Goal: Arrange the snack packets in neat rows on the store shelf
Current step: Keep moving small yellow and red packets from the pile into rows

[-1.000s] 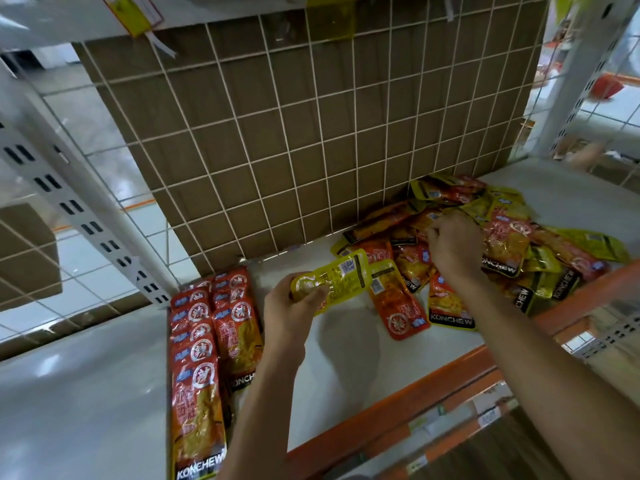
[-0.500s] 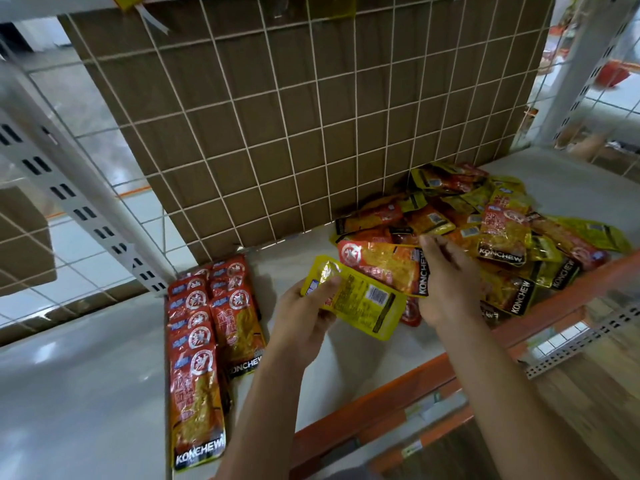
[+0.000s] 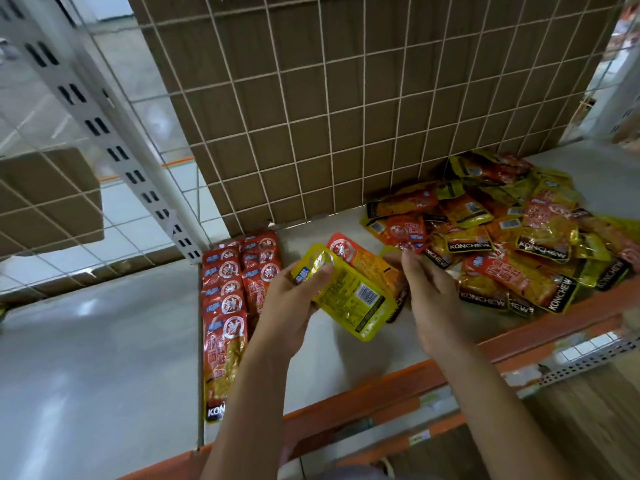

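Pinching yellow packet (image 3: 353, 299) by top end in left hand (image 3: 291, 306) above shelf (image 3: 332, 348), between red rows (image 3: 228, 299) and loose pile (image 3: 502, 244); touching red packet (image 3: 363, 263) with right hand (image 3: 433, 292), grip unclear. Likely light, floppy, slick: take sealed edges.

We see the red packet (image 3: 366, 264) half hidden under the yellow packet (image 3: 353, 300); the loose pile (image 3: 502, 237) runs off the right edge, blurred.

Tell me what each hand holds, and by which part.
Left hand pinches the yellow packet by its top end. Right hand seems to grip the red packet behind it along its right edge.
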The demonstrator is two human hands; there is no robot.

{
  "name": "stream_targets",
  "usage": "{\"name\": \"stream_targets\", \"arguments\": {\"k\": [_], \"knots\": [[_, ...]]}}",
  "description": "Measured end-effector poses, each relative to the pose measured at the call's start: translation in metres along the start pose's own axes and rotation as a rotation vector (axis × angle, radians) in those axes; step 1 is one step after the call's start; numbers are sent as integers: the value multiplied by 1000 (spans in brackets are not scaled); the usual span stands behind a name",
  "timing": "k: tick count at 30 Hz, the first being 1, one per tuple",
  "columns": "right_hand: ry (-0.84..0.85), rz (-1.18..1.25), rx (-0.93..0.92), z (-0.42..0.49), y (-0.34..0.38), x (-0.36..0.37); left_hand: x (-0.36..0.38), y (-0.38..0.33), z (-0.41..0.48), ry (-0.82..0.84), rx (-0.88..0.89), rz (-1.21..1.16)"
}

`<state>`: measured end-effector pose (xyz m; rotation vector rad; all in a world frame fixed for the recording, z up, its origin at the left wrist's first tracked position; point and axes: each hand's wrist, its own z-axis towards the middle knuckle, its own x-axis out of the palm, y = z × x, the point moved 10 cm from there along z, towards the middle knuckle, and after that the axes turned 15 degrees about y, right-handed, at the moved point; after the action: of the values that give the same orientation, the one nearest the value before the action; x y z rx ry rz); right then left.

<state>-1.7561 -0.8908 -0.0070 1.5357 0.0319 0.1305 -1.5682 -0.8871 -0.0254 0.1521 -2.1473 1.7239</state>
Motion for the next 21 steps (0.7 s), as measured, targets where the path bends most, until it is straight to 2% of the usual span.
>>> {"name": "stream_targets", "arguments": {"k": [4,6,9,11,15,18,21], "knots": [[415,-225,123,1,-14,41,-7,-16,-9,22,61,156],[504,-146,174,-2,-22,56,-12,-23,-15,-12,86,183],[533,28,203,-7,-25,77,-28,-28,-27,-129,133,63],[504,51,226,-8,-31,86,-45,-29,-38,-213,160,15],[447,-68,220,-6,-39,98,-90,-29,-64,-408,206,-116],[440,-203,249,-5,-49,108,-126,-33,-84,-580,197,-105],[487,-344,255,-5,-55,123,-141,-38,-96,-609,165,-118]]}}
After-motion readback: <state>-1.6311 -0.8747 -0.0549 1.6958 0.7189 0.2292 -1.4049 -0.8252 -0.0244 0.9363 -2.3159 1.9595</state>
